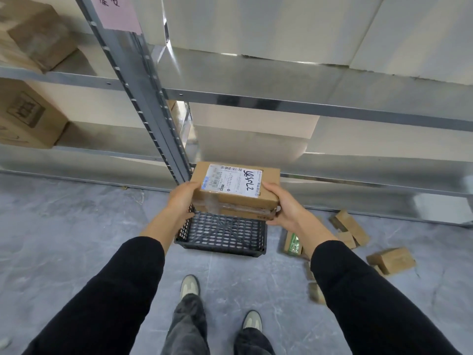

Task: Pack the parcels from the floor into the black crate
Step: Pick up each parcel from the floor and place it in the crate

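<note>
So the parcel (235, 192) is up in the air right over the crate (225, 235), held at both short ends. Left hand (183, 201) grips the left end, thumb on top. Right hand (285, 208) does the same on the right end, its fingers (272, 222) curled under the bottom edge. Label faces up, long axis runs left to right, pretty much level. The crate sits on the floor (76, 226) by the rack (153, 106) post. More parcels (391, 260) lie scattered on the floor to the right, apart from the crate.
</note>
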